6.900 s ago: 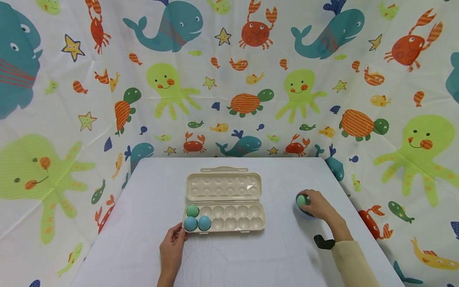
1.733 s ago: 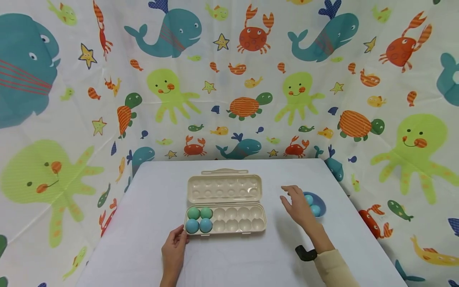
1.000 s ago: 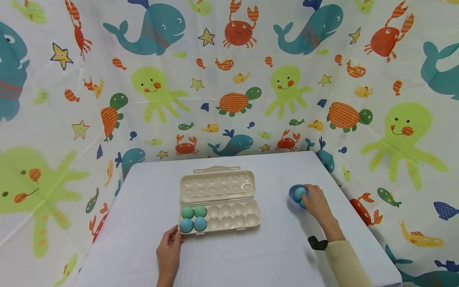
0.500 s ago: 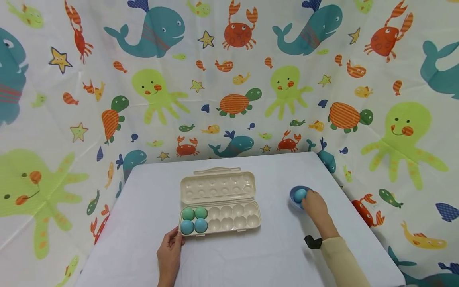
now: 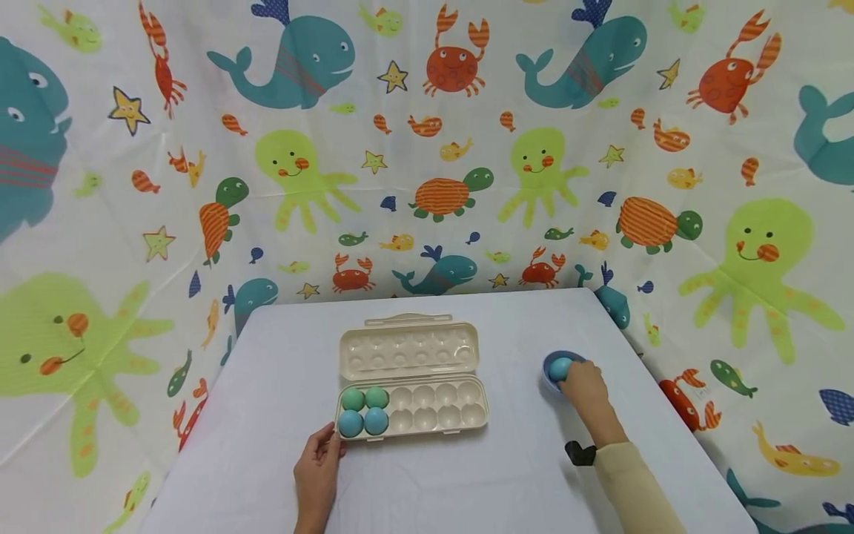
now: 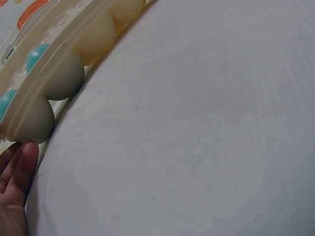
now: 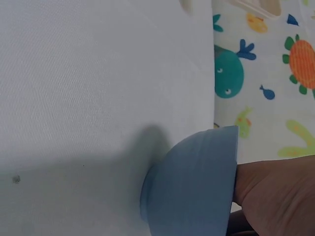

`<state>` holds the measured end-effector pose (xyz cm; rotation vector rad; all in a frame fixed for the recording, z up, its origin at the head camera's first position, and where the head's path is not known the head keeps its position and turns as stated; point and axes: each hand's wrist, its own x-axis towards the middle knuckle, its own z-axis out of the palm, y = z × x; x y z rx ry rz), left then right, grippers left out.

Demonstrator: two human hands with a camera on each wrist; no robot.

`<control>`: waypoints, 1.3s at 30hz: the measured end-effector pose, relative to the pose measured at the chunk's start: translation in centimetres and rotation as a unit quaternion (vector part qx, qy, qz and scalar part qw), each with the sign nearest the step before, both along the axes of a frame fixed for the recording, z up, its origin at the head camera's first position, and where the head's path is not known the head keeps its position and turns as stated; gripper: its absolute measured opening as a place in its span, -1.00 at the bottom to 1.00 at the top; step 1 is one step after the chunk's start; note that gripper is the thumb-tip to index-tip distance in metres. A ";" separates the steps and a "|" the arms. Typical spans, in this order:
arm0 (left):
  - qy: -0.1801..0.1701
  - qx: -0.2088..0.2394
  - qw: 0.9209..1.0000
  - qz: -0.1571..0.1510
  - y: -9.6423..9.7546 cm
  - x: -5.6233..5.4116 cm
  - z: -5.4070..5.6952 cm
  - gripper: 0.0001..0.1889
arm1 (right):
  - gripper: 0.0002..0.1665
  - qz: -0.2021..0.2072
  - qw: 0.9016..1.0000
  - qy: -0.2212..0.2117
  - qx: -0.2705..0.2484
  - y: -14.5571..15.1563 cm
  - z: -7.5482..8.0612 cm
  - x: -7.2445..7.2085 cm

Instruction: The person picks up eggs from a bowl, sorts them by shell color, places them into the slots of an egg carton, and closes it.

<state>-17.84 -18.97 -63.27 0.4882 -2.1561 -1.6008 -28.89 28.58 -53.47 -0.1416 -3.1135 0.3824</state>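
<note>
My left hand (image 5: pixel 316 467) holds the near left corner of an open beige egg carton (image 5: pixel 437 434) between thumb and fingers. Its fingertips show under the carton's edge in the left wrist view. Filling the carton's left end are two green eggs (image 5: pixel 364 398) in the back row and two blue eggs (image 5: pixel 363 423) in front. On the right, my right hand (image 5: pixel 585 386) reaches down into a small blue bowl (image 5: pixel 548 380). A blue egg (image 5: pixel 560 368) shows in it beside the fingers. The bowl's wall hides those fingertips in the right wrist view; I cannot tell what they hold.
The carton's lid (image 5: pixel 408 351) lies folded back behind it. A white cloth covers the table (image 5: pixel 467 486). Behind and at both sides hangs a curtain (image 5: pixel 400 170) printed with sea animals. A black strap piece (image 5: pixel 580 453) sticks out by the right sleeve.
A second green egg, earlier in the bowl under my right hand, has joined the carton's back row. The right hand then returned to the bowl and sank deeper. My left hand kept its place.
</note>
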 end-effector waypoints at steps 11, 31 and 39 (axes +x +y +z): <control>-0.003 -0.005 1.000 -0.005 -0.1 0.2 0.3 -0.65 | -0.49 0.001 1.000 -0.017 0.012 -0.2 0.2 -0.4; -0.002 -0.003 1.000 -0.008 -0.3 0.3 0.1 -0.67 | -0.60 -0.007 0.997 -0.034 -0.064 -0.1 1.3 0.4; 0.004 -0.001 1.000 -0.011 -0.5 0.2 0.2 -0.67 | -0.59 0.004 0.996 -0.031 -0.086 0.2 2.5 0.4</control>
